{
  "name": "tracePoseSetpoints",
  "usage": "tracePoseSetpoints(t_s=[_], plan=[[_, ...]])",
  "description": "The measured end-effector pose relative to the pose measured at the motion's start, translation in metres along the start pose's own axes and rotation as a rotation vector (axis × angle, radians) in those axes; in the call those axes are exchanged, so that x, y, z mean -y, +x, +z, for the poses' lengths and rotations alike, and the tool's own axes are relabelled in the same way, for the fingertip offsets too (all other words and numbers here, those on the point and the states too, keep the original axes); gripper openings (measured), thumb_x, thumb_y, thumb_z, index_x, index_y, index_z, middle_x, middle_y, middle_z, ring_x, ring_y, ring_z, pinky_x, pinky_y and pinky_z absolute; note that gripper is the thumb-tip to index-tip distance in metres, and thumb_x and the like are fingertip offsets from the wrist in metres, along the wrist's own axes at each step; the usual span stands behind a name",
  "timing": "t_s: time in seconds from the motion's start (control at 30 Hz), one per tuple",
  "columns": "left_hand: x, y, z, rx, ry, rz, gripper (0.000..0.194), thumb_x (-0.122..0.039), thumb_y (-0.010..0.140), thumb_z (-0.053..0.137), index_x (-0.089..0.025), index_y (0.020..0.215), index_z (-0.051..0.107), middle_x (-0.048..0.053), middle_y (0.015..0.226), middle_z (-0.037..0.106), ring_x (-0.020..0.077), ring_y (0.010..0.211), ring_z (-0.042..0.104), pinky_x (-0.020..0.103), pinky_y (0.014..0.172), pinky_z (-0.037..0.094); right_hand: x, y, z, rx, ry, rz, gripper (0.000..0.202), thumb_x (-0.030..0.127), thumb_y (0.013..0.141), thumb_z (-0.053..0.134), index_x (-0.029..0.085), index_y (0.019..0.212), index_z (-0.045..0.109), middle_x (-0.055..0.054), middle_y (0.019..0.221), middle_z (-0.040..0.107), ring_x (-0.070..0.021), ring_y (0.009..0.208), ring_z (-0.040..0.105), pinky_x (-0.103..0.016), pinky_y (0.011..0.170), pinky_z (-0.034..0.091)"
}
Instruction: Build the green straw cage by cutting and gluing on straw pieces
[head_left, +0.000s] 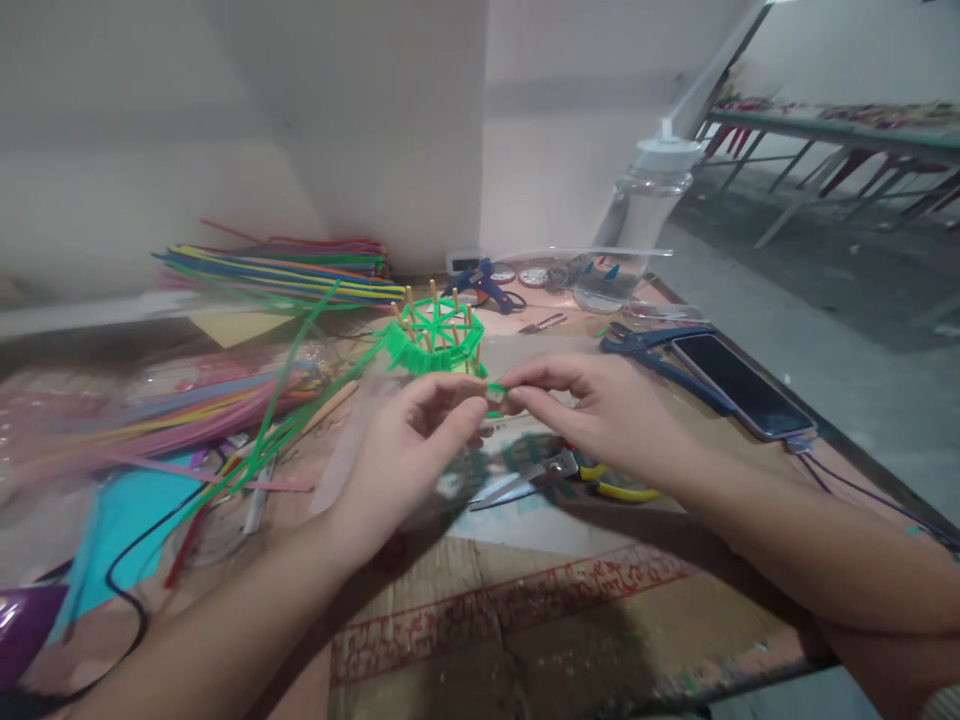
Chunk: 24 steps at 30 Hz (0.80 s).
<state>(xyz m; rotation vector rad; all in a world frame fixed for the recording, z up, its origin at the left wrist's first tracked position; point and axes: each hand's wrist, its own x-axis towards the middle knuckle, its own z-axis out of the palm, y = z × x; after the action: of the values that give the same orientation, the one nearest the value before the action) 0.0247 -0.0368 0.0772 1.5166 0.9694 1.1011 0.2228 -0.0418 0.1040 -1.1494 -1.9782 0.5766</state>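
Observation:
My left hand (431,430) and my right hand (577,400) meet at the middle of the bench, both pinching a small green piece (496,391) between thumb and forefinger. Too little of it shows to tell its kind. Just behind my fingers stands a green woven frame (435,335), with several thin wooden sticks poking up around its rim and spokes across its top. Long green pipe cleaners (277,440) trail to its left. Beneath my hands lie scissors (555,475) with yellow and dark handles, blades pointing left.
Bundles of coloured pipe cleaners (285,268) lie along the wall. A blue glue gun (484,285), a clear water bottle (626,235), dark blue pliers (667,362) and a phone (742,385) surround the far and right sides. A blue sheet (139,530) and black cable lie left.

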Motion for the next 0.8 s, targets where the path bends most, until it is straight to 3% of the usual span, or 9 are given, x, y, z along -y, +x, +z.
tracePoseSetpoints(t_s=[0.2,0.43,0.57,0.8], plan=[[-0.007,0.003,-0.006,0.114,0.324,0.088,0.023,-0.028,0.092,0.060,-0.018,0.078,0.076,0.003,0.080,0.077,0.0164,0.077,0.070,0.026,0.071,0.054,0.000,0.003,-0.014,-0.022,-0.038,-0.025,0.014,0.018,0.090,0.062,0.019,0.092,0.076,-0.003,0.086,0.078,-0.0166,0.079,0.072,-0.027,0.072,0.054],[0.003,-0.002,-0.001,0.065,0.423,0.205,0.018,-0.026,0.091,0.065,-0.019,0.102,0.078,0.003,0.090,0.079,0.0145,0.074,0.067,0.024,0.069,0.053,-0.001,0.000,-0.015,0.005,-0.227,-0.136,0.014,0.019,0.093,0.060,0.017,0.095,0.074,-0.005,0.091,0.078,-0.0182,0.083,0.071,-0.028,0.075,0.049],[0.006,-0.005,0.002,0.068,0.475,0.253,0.013,-0.023,0.090,0.066,-0.019,0.097,0.076,0.002,0.089,0.077,0.0136,0.075,0.067,0.022,0.067,0.051,-0.002,-0.003,-0.014,0.012,-0.307,-0.191,0.016,0.018,0.094,0.058,0.017,0.097,0.074,-0.006,0.093,0.078,-0.0188,0.086,0.070,-0.028,0.074,0.048],[0.006,-0.007,0.002,0.105,0.467,0.271,0.012,-0.023,0.093,0.064,-0.019,0.097,0.075,0.001,0.090,0.076,0.0123,0.078,0.067,0.021,0.069,0.050,0.000,-0.005,-0.007,-0.026,-0.228,-0.184,0.015,0.016,0.093,0.059,0.016,0.095,0.074,-0.004,0.089,0.078,-0.0155,0.081,0.070,-0.024,0.072,0.048]])
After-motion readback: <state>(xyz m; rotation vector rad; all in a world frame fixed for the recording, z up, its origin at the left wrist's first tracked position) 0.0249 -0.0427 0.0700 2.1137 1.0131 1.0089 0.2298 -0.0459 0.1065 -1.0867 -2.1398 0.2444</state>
